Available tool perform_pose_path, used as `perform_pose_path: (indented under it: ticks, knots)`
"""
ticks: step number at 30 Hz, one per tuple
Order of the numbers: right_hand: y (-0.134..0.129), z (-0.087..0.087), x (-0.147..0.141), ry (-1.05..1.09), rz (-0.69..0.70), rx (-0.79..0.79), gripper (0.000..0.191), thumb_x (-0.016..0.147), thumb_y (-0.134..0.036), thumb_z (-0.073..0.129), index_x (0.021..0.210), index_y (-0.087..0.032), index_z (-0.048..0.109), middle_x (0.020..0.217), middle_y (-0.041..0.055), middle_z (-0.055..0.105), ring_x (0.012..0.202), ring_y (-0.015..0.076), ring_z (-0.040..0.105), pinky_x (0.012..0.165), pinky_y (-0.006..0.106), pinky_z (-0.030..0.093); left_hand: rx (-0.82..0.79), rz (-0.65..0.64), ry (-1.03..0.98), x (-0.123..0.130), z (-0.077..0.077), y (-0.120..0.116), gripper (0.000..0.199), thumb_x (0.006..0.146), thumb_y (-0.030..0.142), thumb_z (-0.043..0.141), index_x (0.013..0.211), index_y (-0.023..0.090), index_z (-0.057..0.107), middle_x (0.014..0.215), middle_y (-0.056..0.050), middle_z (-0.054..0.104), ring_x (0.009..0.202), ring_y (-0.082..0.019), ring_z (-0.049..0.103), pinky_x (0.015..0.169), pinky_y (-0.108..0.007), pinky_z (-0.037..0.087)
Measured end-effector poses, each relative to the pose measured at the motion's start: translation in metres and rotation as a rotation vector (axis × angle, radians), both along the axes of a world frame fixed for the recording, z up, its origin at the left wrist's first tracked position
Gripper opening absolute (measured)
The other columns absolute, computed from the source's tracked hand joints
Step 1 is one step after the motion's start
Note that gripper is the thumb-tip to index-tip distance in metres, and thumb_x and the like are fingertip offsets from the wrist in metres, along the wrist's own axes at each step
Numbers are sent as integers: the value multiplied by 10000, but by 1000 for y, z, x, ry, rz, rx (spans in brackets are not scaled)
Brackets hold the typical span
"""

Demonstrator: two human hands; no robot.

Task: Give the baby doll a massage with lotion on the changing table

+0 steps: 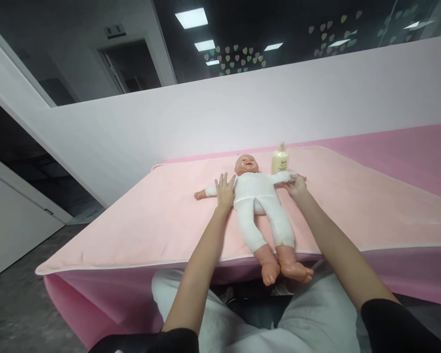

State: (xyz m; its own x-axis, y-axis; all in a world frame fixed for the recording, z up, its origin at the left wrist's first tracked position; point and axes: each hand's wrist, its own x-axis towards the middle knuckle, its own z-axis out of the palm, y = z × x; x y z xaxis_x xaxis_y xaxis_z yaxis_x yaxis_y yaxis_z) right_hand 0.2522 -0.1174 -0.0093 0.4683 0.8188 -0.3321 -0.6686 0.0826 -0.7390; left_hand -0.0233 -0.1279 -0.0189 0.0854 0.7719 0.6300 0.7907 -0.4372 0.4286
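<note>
A baby doll (255, 189) with a white cloth body lies on its back, head away from me and bare feet at the table's near edge. My left hand (225, 192) rests flat with fingers spread over the doll's upper arm, beside its torso. The doll's small hand shows beyond it on the left. At the right, my right hand (297, 186) is closed around the doll's other forearm near the wrist, partly hiding it. Just behind that arm stands a pale yellow pump bottle (280, 160), upright.
A light pink mat (132, 230) covers the table, over a darker pink cloth (106, 299) hanging down in front. Behind the table runs a white wall (161, 120) with dark glass above. My legs (316, 314) are at the near edge.
</note>
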Motion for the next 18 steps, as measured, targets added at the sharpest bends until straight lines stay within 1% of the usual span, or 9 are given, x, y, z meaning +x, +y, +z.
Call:
perform_pose_path:
  ticks: [2,4,7,9,11,13,14,16,18]
  knots:
    - [0,0,0,28,15,4,313,737,-88,469,1036,-178,479,878,7,601,752,93,607,670,224,562,-16,8,35,-1,-2,2,565,768,33,446,1290,231,532,1434,-120,434,1407,-276,273,1161,-504,156]
    - [0,1,0,33,29,4,279,752,-96,469,1020,-168,496,875,16,605,753,89,602,658,207,556,-37,70,97,-3,-3,3,489,801,75,439,1262,191,548,1348,-161,497,1335,-301,370,1110,-484,267]
    - [-2,2,0,15,47,11,285,769,-111,474,1046,-165,510,891,30,612,755,85,598,646,186,548,-82,134,216,-4,1,2,380,833,126,420,1165,189,594,1156,-165,600,1170,-299,515,999,-442,385]
    - [-4,2,-1,-15,49,29,351,769,-119,478,1115,-172,509,926,38,616,763,88,601,650,193,548,-148,165,247,-4,4,0,322,849,160,414,1102,198,610,1031,-147,646,1049,-284,589,931,-416,430]
    - [-5,3,-4,-67,17,83,506,735,-103,487,1228,-219,477,987,28,617,772,87,603,658,204,546,-243,229,237,-3,7,-1,283,867,228,417,1051,190,628,956,-148,673,958,-287,634,860,-403,463]
    - [-5,3,-8,-171,-51,157,656,677,-85,492,1299,-289,443,1046,1,609,768,73,597,657,193,530,-327,314,221,-2,10,-2,315,880,330,415,997,164,656,947,-177,686,934,-316,651,814,-413,477]
    - [-5,2,-10,-240,-85,193,694,649,-87,493,1305,-310,444,1062,-11,606,765,65,590,653,180,517,-367,346,215,-1,11,-2,362,882,383,411,977,146,668,965,-197,687,948,-334,652,809,-421,478]
    - [-2,1,-14,-383,-122,249,672,610,-122,506,1261,-286,491,1038,-18,610,751,57,568,637,156,485,-464,376,201,-3,16,-2,464,875,475,405,968,112,680,1010,-229,684,990,-361,645,818,-431,475]
    - [2,-3,-19,-502,-90,303,576,587,-173,522,1161,-215,548,964,-7,620,728,61,542,623,148,455,-570,386,171,-7,20,-1,521,862,522,410,985,94,679,1032,-244,684,1029,-372,635,838,-432,468]
